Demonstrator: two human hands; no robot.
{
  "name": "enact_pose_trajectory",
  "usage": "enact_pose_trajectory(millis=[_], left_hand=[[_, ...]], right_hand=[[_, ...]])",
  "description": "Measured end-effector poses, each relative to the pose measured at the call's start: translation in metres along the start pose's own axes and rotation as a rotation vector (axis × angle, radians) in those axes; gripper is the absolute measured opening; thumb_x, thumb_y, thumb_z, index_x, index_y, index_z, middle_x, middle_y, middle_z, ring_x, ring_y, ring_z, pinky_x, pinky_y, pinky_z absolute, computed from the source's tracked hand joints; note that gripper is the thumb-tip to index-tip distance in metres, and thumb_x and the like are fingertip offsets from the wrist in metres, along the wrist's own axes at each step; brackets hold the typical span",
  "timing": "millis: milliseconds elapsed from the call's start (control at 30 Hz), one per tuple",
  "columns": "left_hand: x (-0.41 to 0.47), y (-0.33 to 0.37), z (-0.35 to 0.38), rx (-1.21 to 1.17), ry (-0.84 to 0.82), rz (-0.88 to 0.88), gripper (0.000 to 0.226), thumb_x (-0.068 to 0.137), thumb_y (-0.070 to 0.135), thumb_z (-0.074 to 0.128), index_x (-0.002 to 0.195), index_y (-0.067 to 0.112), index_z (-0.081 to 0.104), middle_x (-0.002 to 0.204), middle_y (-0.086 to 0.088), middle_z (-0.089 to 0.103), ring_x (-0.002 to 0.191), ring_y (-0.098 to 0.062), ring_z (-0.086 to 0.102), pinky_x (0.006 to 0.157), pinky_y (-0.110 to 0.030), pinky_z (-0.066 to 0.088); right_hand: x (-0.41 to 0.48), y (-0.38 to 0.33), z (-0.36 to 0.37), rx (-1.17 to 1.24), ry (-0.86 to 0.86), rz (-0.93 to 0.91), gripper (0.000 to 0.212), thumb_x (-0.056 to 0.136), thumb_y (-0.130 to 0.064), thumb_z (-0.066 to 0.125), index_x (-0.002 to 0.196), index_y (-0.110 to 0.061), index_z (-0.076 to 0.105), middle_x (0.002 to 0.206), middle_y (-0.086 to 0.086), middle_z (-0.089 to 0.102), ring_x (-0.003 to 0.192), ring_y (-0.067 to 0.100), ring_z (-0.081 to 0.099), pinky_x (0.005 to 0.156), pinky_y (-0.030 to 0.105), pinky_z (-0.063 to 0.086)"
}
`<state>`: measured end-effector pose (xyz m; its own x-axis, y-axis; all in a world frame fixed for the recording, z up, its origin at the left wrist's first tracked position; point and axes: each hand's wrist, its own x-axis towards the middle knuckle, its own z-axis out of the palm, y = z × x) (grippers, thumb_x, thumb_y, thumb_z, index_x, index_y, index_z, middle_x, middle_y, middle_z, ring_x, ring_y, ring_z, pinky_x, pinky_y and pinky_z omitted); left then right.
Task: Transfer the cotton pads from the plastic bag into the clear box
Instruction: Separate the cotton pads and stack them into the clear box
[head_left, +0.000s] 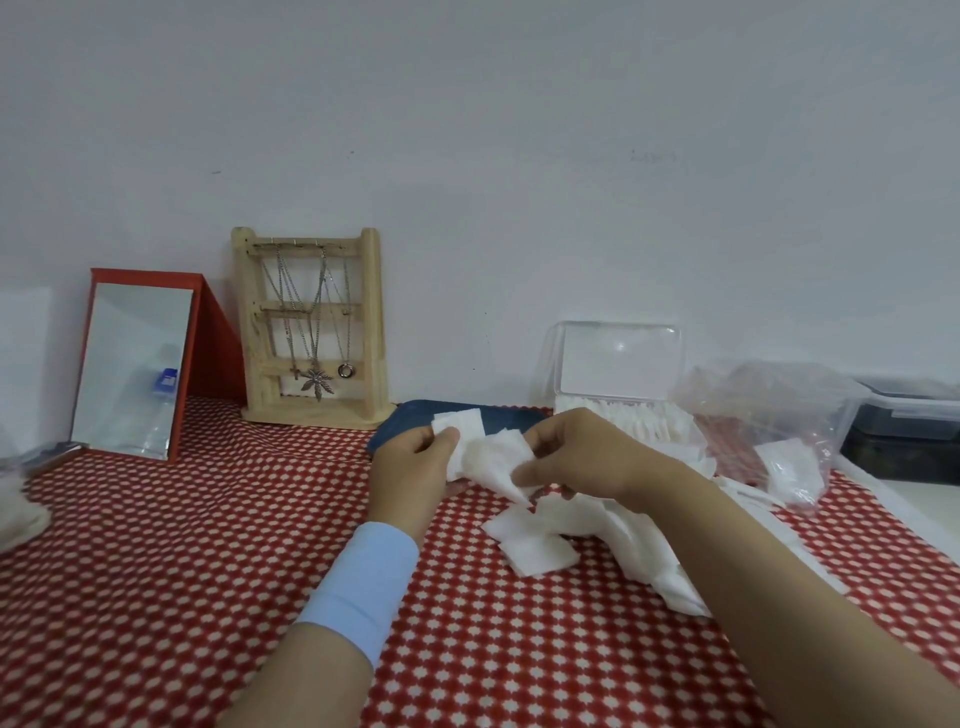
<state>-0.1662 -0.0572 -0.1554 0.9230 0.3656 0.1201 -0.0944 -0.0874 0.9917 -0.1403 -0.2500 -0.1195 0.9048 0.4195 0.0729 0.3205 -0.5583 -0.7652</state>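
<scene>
With my left hand (415, 467) and my right hand (582, 457) I pinch a small bunch of cotton pads (488, 457) from both sides, just above the loose pile (540, 545), probably to square them before they go into the clear box (618, 379) behind, beside the plastic bag (769, 405)

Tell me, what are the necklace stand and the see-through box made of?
The necklace stand looks like pale, unpainted wood: darker grain streaks and knots show, with no shine. The clear box seems to be hard, glossy plastic: its raised lid is see-through and catches bright glints.
</scene>
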Motion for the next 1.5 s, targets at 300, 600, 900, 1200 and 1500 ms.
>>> enact_pose_trajectory(millis=[300,600,900,1200,1500], left_hand=[[-0.001,0.003,-0.005,0.009,0.058,0.069,0.025,0.099,0.019,0.060,0.075,0.025,0.067,0.095,0.004,0.067,0.097,-0.020,0.066,0.083,-0.048,0.062],[0.000,0.003,-0.004,0.006,0.014,0.041,0.025,0.099,0.019,0.061,0.075,0.022,0.067,0.095,-0.002,0.069,0.096,-0.021,0.067,0.082,-0.047,0.062],[0.006,-0.007,-0.008,0.002,0.057,-0.001,0.028,0.089,0.031,0.064,0.079,0.006,0.071,0.098,-0.023,0.070,0.100,-0.044,0.067,0.086,-0.062,0.058],[0.005,-0.002,-0.006,-0.004,0.074,0.014,0.025,0.096,0.023,0.062,0.072,0.022,0.069,0.093,-0.003,0.068,0.098,-0.027,0.066,0.088,-0.055,0.059],[0.006,-0.004,-0.006,-0.091,0.043,-0.038,0.021,0.096,0.015,0.063,0.078,0.008,0.070,0.095,-0.014,0.071,0.099,-0.030,0.069,0.082,-0.047,0.063]], right_hand=[[-0.004,-0.006,0.016,-0.461,-0.237,-0.001,0.029,0.088,-0.048,0.072,0.108,-0.028,0.079,0.107,-0.017,0.073,0.093,0.002,0.065,0.087,0.027,0.054],[-0.004,-0.007,0.019,-0.440,-0.225,-0.015,0.024,0.094,-0.037,0.066,0.111,-0.025,0.078,0.114,-0.013,0.073,0.098,0.004,0.065,0.087,0.024,0.052],[0.001,-0.007,0.010,-0.212,0.076,-0.070,0.020,0.095,-0.025,0.066,0.081,-0.014,0.077,0.079,-0.007,0.074,0.067,0.011,0.073,0.070,0.026,0.057],[-0.006,-0.014,0.015,-0.376,-0.271,0.003,0.006,0.083,-0.035,0.081,0.084,-0.031,0.077,0.086,-0.018,0.073,0.084,0.000,0.066,0.077,0.017,0.049],[-0.004,-0.016,0.007,-0.228,0.057,-0.019,0.009,0.098,-0.026,0.064,0.093,-0.021,0.069,0.088,-0.014,0.068,0.074,0.004,0.070,0.065,0.014,0.049]])
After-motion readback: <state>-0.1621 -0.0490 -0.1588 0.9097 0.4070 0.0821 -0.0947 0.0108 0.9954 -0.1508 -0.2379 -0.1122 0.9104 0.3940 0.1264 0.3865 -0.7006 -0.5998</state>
